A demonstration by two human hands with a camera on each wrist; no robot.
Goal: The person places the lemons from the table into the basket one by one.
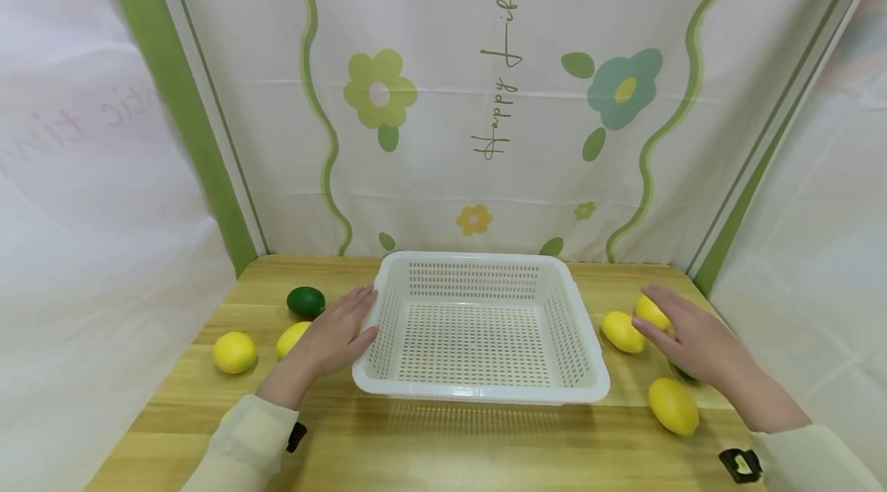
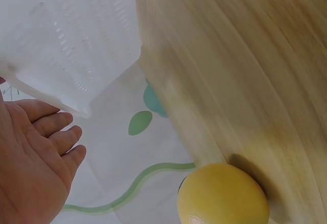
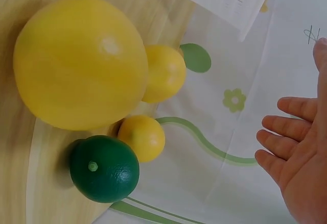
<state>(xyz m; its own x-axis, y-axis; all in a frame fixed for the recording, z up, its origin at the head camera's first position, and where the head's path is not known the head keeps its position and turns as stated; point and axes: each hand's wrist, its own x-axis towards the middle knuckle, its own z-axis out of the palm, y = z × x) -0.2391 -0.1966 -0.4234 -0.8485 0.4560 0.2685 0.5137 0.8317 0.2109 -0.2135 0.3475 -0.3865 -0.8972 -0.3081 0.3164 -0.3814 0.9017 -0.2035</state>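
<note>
A white perforated plastic basket [image 1: 485, 393] stands on the table, with nothing inside. My left hand [image 1: 336, 332] is at its left rim, fingers extended and fingertips right at the edge. In the left wrist view the palm [image 2: 30, 157] shows beside the basket wall, holding nothing. My right hand [image 1: 700, 342] hovers over the fruit on the right, fingers straight and thumb apart. Below and around it lie yellow lemons [image 1: 622, 333] and a dark green lime-like fruit [image 3: 104, 169], mostly hidden by the hand in the head view. The nearest lemon [image 1: 674, 406] sits closest to the front.
Left of the basket are a lemon [image 1: 234, 353], another lemon [image 1: 290, 338] partly behind my left hand, and a dark green fruit [image 1: 306, 302]. The wooden table [image 1: 450, 453] ends at a printed curtain [image 1: 443, 169] behind. White cloth hangs on both sides.
</note>
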